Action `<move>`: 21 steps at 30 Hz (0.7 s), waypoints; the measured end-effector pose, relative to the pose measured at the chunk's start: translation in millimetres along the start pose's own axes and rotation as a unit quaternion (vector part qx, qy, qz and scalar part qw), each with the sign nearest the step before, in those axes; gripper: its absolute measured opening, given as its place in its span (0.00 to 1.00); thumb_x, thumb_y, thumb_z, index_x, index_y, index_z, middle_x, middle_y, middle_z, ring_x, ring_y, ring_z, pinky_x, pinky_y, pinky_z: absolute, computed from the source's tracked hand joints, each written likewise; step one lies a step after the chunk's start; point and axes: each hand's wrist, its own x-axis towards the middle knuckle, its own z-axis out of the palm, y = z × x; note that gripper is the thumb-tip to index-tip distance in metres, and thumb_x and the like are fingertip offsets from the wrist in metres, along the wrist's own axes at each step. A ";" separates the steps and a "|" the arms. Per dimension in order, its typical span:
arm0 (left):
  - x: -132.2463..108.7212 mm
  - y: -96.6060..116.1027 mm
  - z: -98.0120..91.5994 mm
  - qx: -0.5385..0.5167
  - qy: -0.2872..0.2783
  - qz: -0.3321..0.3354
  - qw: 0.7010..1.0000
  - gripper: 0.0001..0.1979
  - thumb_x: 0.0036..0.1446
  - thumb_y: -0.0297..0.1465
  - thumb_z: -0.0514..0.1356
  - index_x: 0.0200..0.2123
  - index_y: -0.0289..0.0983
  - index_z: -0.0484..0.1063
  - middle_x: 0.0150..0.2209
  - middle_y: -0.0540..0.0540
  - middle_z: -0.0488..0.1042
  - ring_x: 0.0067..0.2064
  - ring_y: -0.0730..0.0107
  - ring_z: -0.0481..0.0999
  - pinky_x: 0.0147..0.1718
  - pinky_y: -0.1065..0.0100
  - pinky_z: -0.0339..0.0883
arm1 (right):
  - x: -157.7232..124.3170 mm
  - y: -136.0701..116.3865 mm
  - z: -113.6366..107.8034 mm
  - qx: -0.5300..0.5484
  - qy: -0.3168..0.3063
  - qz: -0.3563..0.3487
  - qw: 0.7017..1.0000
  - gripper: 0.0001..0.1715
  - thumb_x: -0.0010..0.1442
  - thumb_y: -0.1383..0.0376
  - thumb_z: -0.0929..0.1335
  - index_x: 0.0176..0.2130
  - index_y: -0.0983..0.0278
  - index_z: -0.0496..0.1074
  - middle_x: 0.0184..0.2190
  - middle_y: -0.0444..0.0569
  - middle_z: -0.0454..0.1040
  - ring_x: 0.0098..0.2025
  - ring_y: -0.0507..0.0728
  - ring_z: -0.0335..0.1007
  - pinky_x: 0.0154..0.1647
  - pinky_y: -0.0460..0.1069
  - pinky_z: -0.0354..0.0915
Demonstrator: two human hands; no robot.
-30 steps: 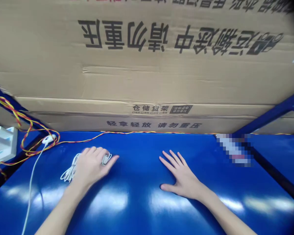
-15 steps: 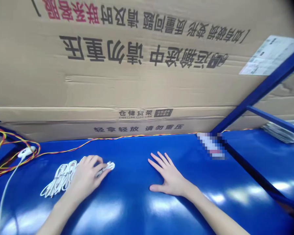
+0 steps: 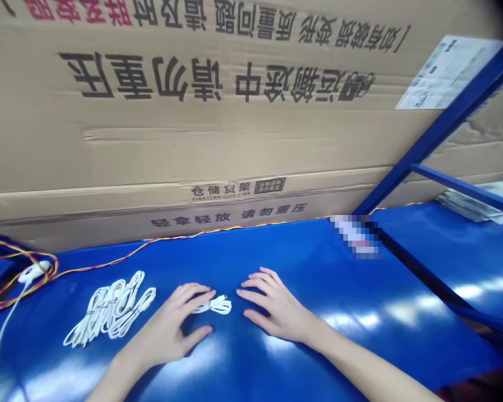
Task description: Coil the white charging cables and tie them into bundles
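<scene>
A small bundled white cable [image 3: 220, 305] lies on the blue shelf surface between my hands. My left hand [image 3: 174, 324] is at its left end, with the fingertips over part of it and the thumb well apart; the hand is open. To the right of the cable, my right hand [image 3: 279, 307] hovers or rests with its fingers spread and slightly bent, holding nothing. Left of my left hand sits a group of several tied white cables [image 3: 109, 307], lying close together and partly overlapping.
A large cardboard box [image 3: 235, 134] with printed text stands along the back. Yellow and red twisted wire [image 3: 126, 257] runs along its foot. At the left is a white plug-like piece [image 3: 33, 272] on a cord. A blue metal post [image 3: 436, 128] rises at right, near a blurred packet [image 3: 354, 237].
My left hand has moved right from the cable group, bringing a cable bundle to the middle and loosening its fingers. My right hand's fingers have bent somewhat. The view has shifted slightly.
</scene>
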 end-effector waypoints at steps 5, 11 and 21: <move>2.6 -5.0 0.1 -0.009 0.059 0.015 0.998 0.13 0.67 0.32 0.62 0.54 0.44 0.77 0.54 0.42 0.78 0.58 0.55 0.75 0.57 0.52 0.70 | 0.0 -4.0 -1.9 0.052 0.016 -0.003 0.998 0.19 0.72 0.62 0.68 0.61 0.58 0.72 0.53 0.53 0.76 0.57 0.61 0.69 0.63 0.64 0.62; 17.4 22.3 23.0 -0.040 0.071 0.056 0.995 0.06 0.67 0.31 0.63 0.46 0.42 0.79 0.41 0.46 0.81 0.43 0.64 0.78 0.46 0.60 0.70 | -3.9 -25.7 1.5 0.098 0.023 -0.006 0.995 0.21 0.71 0.65 0.68 0.62 0.57 0.71 0.53 0.53 0.74 0.54 0.60 0.69 0.57 0.59 0.66; 17.5 30.6 38.9 0.051 0.127 0.122 0.983 0.06 0.66 0.28 0.62 0.46 0.37 0.76 0.38 0.45 0.82 0.38 0.65 0.80 0.39 0.62 0.72 | -3.3 -26.7 20.7 0.024 0.073 -0.016 0.997 0.14 0.68 0.66 0.69 0.53 0.59 0.75 0.51 0.56 0.72 0.53 0.62 0.69 0.53 0.60 0.69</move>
